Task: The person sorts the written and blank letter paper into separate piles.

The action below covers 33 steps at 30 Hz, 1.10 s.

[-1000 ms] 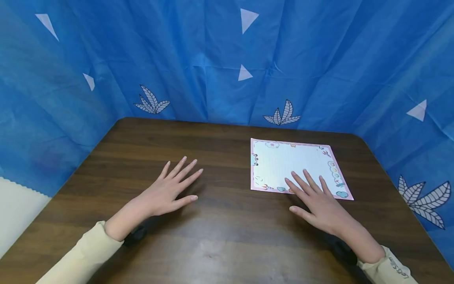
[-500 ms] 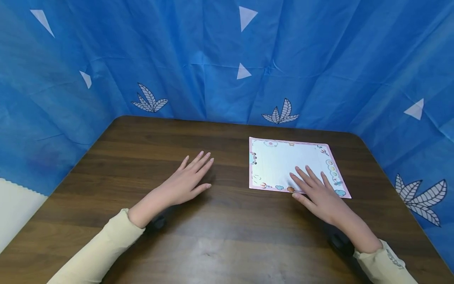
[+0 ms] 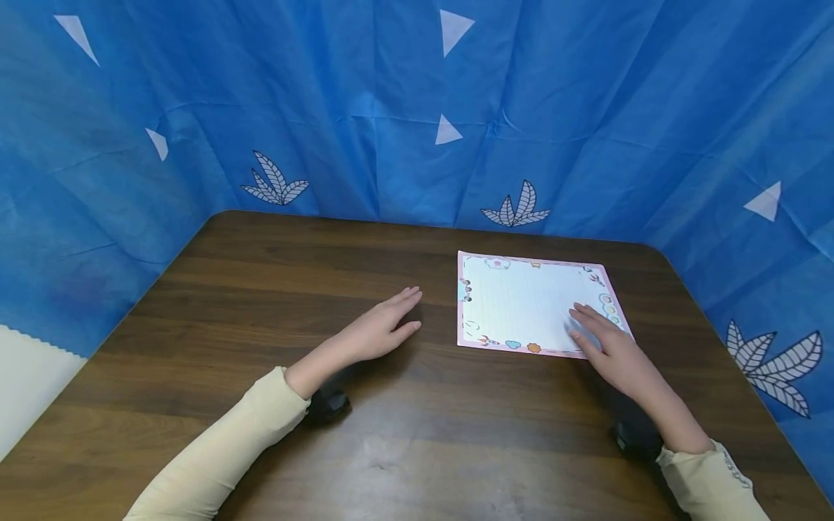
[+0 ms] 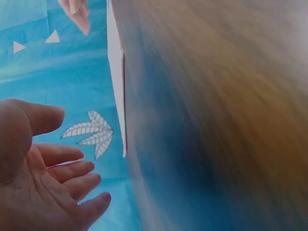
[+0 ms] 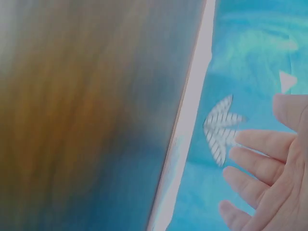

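A white sheet of paper (image 3: 521, 304) with a pink border and small printed pictures lies flat on the right part of the table. Just left of it hovers my left hand (image 3: 374, 333), fingers extended and turned on edge, palm toward the paper. My right hand (image 3: 612, 354) is over the paper's near right corner and hides that corner from the head view. Nothing is in either hand. In the left wrist view the left hand (image 4: 53, 178) has its fingers loosely spread; the right wrist view shows the right hand (image 5: 269, 173) much the same, apart from the sheet.
The dark wooden table (image 3: 417, 434) has rounded far corners. A blue curtain (image 3: 365, 108) with white triangles and leaf prints hangs around its back and sides. Something white (image 3: 32, 383) shows at the left, below the curtain's edge.
My left hand has moved right toward the paper and turned onto its edge. My right hand has shifted slightly right and also turned, its fingers drawing together. The paper stays in place.
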Tool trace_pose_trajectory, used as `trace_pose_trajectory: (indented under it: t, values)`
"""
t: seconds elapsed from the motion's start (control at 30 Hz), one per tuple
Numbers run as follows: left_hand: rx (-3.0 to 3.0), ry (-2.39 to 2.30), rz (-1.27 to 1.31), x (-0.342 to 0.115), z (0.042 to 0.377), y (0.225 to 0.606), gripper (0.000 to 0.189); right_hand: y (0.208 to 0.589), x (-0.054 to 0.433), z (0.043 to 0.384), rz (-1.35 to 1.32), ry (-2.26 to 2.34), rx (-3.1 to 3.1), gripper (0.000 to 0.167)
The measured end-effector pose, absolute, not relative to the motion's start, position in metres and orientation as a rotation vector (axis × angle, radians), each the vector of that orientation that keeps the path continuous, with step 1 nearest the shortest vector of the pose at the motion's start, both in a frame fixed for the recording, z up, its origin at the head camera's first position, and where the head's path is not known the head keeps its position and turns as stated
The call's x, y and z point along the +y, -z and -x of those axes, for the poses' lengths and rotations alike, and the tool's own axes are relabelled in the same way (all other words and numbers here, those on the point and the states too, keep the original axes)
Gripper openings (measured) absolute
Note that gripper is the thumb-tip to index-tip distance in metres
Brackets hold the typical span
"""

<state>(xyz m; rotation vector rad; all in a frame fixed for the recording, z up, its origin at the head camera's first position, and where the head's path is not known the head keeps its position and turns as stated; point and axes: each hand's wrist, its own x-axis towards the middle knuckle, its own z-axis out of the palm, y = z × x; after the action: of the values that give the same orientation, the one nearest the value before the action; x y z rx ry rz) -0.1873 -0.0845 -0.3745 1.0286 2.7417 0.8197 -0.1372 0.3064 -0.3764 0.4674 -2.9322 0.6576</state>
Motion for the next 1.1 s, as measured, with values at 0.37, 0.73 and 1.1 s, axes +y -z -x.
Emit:
trace_pose_trajectory:
  t: [0.37,0.73,1.1]
  values:
    - [2.625,-0.985,-0.938,-0.05,0.206,0.384,0.054,0.375,0.347,0.142,-0.106,-0.952,-2.954,0.054]
    - [2.53,-1.016,-0.862,-0.026,0.209,0.387,0.055,0.386,0.375,0.138,0.144,-1.247,-2.989,0.064]
    - [2.56,-1.014,-0.726,-0.013,0.21,0.388,0.055,0.389,0.384,0.138,0.234,-1.352,-3.047,0.07]
